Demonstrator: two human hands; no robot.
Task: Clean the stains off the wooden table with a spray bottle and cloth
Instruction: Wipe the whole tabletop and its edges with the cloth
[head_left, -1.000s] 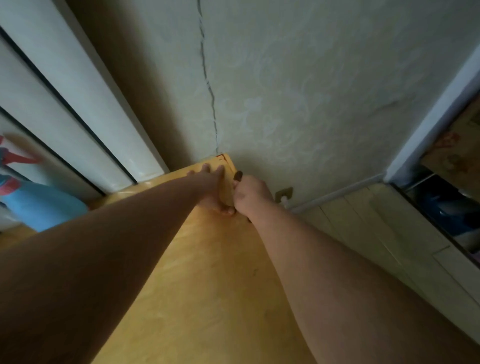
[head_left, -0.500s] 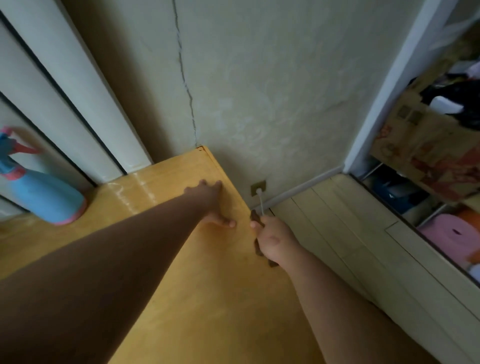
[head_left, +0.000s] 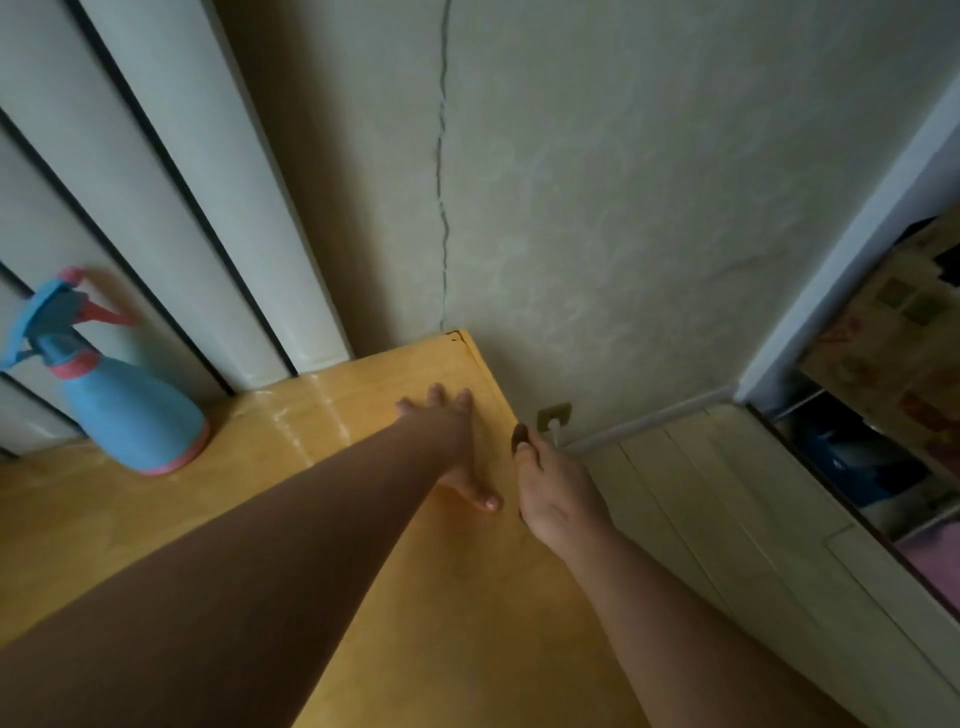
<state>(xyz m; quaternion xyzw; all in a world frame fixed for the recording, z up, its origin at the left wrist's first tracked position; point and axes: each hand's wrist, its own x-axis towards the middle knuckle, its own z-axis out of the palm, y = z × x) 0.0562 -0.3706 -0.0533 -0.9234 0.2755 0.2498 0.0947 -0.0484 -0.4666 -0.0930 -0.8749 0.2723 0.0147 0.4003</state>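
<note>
Two bare hands, both up near the far corner (head_left: 457, 336) of the wooden table (head_left: 467, 613), so I'll place everything off that corner. Way off to the left of it, the blue spray bottle (head_left: 130, 415) with pink trim stands upright on the tabletop, right by the white vertical panels (head_left: 171, 182), nobody touching it. Closer in, left of the corner, a few glossy streaks (head_left: 306, 415) run across the wood.

Then the left hand (head_left: 447, 441), just short of the corner: palm flat on the top, fingers straight and slightly fanned, thumb stuck out sideways toward the table's right edge. It's pressing on bare wood, holding nothing.

Right next to it, a bit short and right of the corner, the right hand (head_left: 553, 499) sits at the table's side edge, wrapped around a dark brown cloth (head_left: 519, 439). Only a rounded bit of cloth pokes out past the thumb. The fingers are tucked under the hand, so can't tell exactly how they lie, but it's clearly a grip.

Above the corner a thin crack (head_left: 441, 208) climbs the pale wall. Right of and below the corner there's a small brass-coloured wall plate (head_left: 555, 414) low on the wall, then pale floorboards (head_left: 727, 519), and far right a shelf unit (head_left: 883, 441) with blurry stuff I can't make out
</note>
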